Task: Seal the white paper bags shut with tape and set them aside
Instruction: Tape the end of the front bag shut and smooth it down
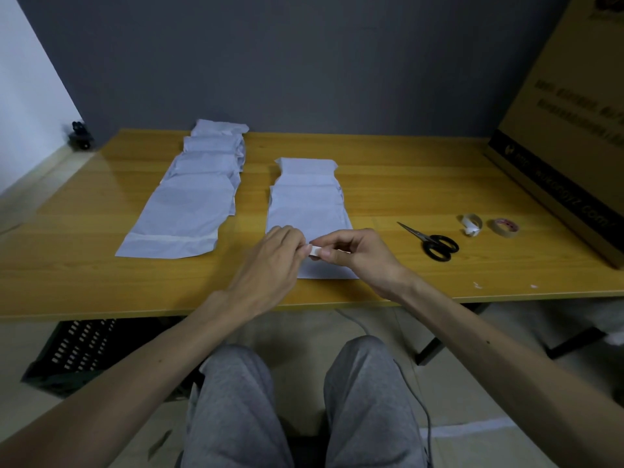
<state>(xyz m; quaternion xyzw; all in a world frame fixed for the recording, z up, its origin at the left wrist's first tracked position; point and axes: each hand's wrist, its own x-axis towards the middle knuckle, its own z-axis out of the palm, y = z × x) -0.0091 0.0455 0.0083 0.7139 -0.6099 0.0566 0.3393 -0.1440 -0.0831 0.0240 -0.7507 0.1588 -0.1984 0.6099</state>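
Together, the left hand (277, 251) and right hand (358, 255) each clamp a fingertip grip on one short tape strip (315, 250), held just above the nearest white paper bag (307, 211) on the desk (405, 184), probably ready to seal it. Seemingly taped bags (189, 204) lie aside to the left, and the scissors (434, 243) and tape roll (504, 227) wait to the right.

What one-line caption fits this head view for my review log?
Left hand and right hand pinch a tape strip over the nearest white paper bag; scissors lie to the right.
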